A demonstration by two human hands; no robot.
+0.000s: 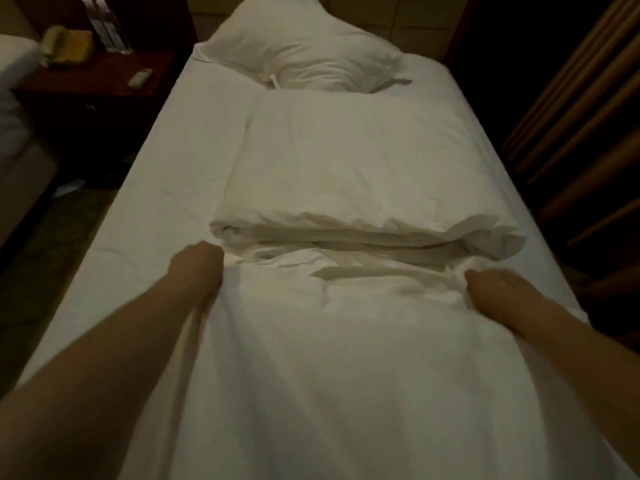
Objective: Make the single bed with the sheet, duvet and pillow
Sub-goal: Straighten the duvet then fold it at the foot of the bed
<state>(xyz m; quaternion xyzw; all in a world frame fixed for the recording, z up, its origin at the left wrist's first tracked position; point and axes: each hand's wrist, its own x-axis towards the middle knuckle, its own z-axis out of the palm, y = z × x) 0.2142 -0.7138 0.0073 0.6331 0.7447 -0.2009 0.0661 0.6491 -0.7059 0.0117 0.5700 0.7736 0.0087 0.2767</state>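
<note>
Duvet, white, thick, folded cotton (346, 174): lies along the middle of the single bed, its near layer pulled toward me over the foot end. From my remote seat I log left to right. Dark wooden nightstand (93, 81) at far left carries 2 clear plastic bottles (107, 24), a yellow crumpled cloth (67, 43) and a small pale remote (139, 77). White flat bed sheet (166, 174) covers the mattress, bare on the left strip beside the duvet. Left hand (197, 268) grips the duvet's left edge, fingers curled into the fabric. White soft pillow (304, 46) sits slumped at the head end, just beyond the folded stack. Right hand (491, 289) clutches a bunch of the duvet's right edge. Hands are well apart, 1 on each side. Brown pleated curtain (588, 116) hangs at far right.
</note>
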